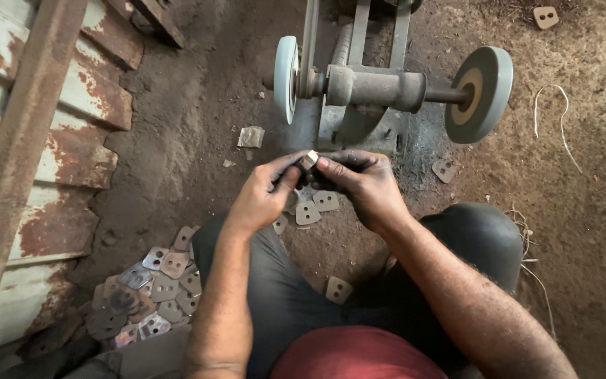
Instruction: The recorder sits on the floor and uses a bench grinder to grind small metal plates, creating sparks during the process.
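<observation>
My left hand (pixel 264 193) and my right hand (pixel 359 181) meet in front of me. Together they pinch a small metal plate (pixel 308 160) by its edges. It is held just below a double-wheel bench grinder (pixel 373 88), whose left wheel (pixel 285 78) and right wheel (pixel 480 92) sit on one shaft. Several similar flat metal plates with two holes (pixel 315 207) lie on the dirt right under my hands.
A heap of the same plates (pixel 149 295) lies on the ground at my left knee. Rusty corrugated sheets and a beam (pixel 29 140) line the left side. Loose plates (pixel 546 17) and a wire (pixel 562 119) lie on the dirt to the right.
</observation>
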